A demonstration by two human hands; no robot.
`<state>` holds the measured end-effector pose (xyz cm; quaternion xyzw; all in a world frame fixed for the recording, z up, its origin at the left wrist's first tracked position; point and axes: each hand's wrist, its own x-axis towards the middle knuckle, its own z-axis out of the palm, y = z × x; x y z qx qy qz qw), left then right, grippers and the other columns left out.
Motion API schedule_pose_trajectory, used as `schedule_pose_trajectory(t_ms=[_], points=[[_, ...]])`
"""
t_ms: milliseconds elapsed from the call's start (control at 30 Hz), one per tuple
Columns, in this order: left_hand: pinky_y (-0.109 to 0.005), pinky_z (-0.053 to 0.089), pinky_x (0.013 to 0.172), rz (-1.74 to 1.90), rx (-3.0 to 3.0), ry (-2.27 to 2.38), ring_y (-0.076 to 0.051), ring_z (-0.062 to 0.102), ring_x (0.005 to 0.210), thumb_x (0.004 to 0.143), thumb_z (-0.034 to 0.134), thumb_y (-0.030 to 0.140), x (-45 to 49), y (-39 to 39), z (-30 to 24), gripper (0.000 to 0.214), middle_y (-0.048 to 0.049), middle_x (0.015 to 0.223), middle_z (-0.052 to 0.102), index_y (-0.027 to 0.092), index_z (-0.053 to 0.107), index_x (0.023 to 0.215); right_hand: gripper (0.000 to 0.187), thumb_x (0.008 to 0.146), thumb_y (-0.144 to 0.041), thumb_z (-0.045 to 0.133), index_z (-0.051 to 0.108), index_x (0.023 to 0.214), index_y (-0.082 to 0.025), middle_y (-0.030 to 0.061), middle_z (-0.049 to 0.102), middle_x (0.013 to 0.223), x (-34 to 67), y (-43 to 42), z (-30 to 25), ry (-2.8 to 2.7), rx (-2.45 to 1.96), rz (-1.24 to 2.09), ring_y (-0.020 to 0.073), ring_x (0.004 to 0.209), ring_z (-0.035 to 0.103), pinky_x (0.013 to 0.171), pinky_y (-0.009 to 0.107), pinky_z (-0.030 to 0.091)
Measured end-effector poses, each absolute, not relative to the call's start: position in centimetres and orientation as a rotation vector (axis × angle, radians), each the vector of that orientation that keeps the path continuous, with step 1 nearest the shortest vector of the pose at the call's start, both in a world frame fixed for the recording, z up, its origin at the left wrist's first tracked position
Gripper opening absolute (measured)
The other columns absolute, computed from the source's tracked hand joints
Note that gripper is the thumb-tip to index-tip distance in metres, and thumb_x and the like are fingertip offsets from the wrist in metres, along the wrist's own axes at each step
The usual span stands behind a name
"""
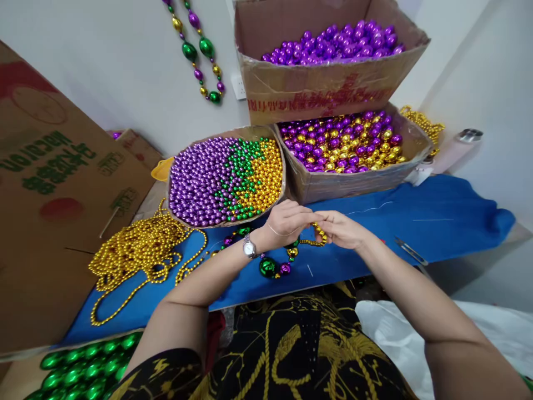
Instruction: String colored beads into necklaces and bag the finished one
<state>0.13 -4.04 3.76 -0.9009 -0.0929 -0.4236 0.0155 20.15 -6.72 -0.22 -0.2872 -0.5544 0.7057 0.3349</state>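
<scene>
My left hand [286, 223], with a wristwatch [249, 246] behind it, meets my right hand [339, 228] above the blue cloth [328, 265]. Both are closed, fingertips pinched together. From my right hand hangs a gold bead strand [321, 239], curling below the fingers. What the left fingertips pinch is hidden, though they touch the right fingers. Beneath my left hand lies a multicoloured bead necklace [267, 267] with large green, purple and gold beads, partly covered by that hand and wrist.
Small purple, green and gold beads fill a box [285, 183]. Stacked boxes hold larger purple beads [353, 41] and purple-gold beads [345, 141]. Gold bead strands [137, 250] lie left; a utility knife [411, 251] and bottle [458, 150] are right. A sample necklace [189, 51] hangs on the wall.
</scene>
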Motion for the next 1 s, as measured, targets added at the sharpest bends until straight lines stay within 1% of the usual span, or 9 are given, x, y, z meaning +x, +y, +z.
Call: schedule_pose_trajectory(t_ms=[100,200,300,400,467,567,700,900,1000], points=[[-0.026,0.047,0.067,-1.319,-2.851,-0.302,-0.011,0.066,0.076,0.093,0.05,0.011,0.1,-4.4,3.7,0.029,-0.0016,0.09,0.074,0.023,0.06,0.118,0.052,0.075,-0.064,0.07,0.057,0.092,-0.017,-0.0027,0.058,0.064,20.1,-6.8,-0.3,-1.493,-0.756,1.818,0.0073,0.051,0.053,0.04,0.017,0.032],[-0.026,0.05,0.068,-1.306,-2.872,-0.409,-0.012,0.067,0.079,0.094,0.05,0.013,0.1,-4.6,3.5,0.022,-0.0025,0.09,0.073,0.022,0.063,0.109,0.046,0.084,-0.063,0.059,0.056,0.091,-0.018,-0.0022,0.057,0.068,20.3,-7.0,0.8,-1.64,-0.887,1.562,0.0081,0.053,0.053,0.043,0.019,0.035],[-0.027,0.052,0.07,-1.326,-2.976,-0.704,-0.013,0.066,0.08,0.094,0.05,0.017,0.1,-4.7,3.3,0.018,-0.0059,0.09,0.072,0.018,0.065,0.105,0.033,0.096,-0.049,0.047,0.059,0.092,-0.018,0.0006,0.062,0.073,20.4,-7.8,2.2,-1.941,-1.157,0.86,0.0094,0.059,0.055,0.055,0.022,0.04],[-0.025,0.053,0.067,-1.496,-3.307,-1.115,-0.012,0.066,0.073,0.092,0.056,0.021,0.3,-4.8,3.2,0.017,-0.0066,0.085,0.071,0.014,0.064,0.104,0.029,0.097,-0.037,0.046,0.066,0.089,-0.018,0.0041,0.066,0.079,19.9,-9.7,2.5,-2.079,-1.331,0.095,0.0107,0.066,0.056,0.061,0.023,0.038],[-0.024,0.054,0.066,-1.664,-3.506,-1.351,-0.011,0.066,0.071,0.089,0.062,0.025,0.4,-4.9,3.3,0.018,-0.0065,0.083,0.072,0.013,0.065,0.101,0.029,0.097,-0.034,0.046,0.068,0.085,-0.021,0.003,0.065,0.074,19.4,-11.1,2.1,-2.166,-1.334,-0.082,0.0101,0.062,0.054,0.059,0.023,0.035],[-0.024,0.053,0.066,-1.793,-3.532,-1.432,-0.011,0.065,0.069,0.085,0.067,0.027,0.4,-5.2,3.8,0.018,-0.0066,0.083,0.072,0.013,0.068,0.097,0.025,0.097,-0.037,0.047,0.069,0.09,-0.026,0.0,0.067,0.074,19.6,-11.8,1.8,-2.262,-1.214,0.133,0.0105,0.06,0.056,0.06,0.023,0.038],[-0.023,0.047,0.06,-1.597,-3.371,-0.904,-0.009,0.055,0.062,0.09,0.058,0.021,0.2,-5.7,4.6,0.02,-0.0032,0.077,0.067,0.018,0.069,0.106,0.027,0.095,-0.044,0.05,0.066,0.104,-0.024,0.0034,0.069,0.088,20.8,-9.5,2.2,-1.84,-1.239,0.463,0.0146,0.073,0.061,0.068,0.027,0.045],[-0.029,0.048,0.069,-1.432,-3.022,-0.326,-0.015,0.063,0.079,0.091,0.048,0.011,0.1,-5.0,4.5,0.035,-0.0059,0.09,0.07,0.024,0.064,0.119,0.043,0.085,-0.06,0.06,0.064,0.088,-0.017,0.0026,0.065,0.075,19.5,-6.8,0.5,-1.698,-0.744,1.621,0.0114,0.063,0.058,0.057,0.024,0.047],[-0.029,0.047,0.067,-1.45,-2.964,-0.278,-0.015,0.064,0.076,0.09,0.05,0.009,0.1,-5.0,4.1,0.036,-0.0053,0.088,0.071,0.023,0.062,0.12,0.044,0.079,-0.059,0.069,0.061,0.083,-0.016,-0.0001,0.061,0.068,18.6,-7.2,-0.4,-1.57,-0.662,1.738,0.0089,0.057,0.054,0.051,0.02,0.043]])
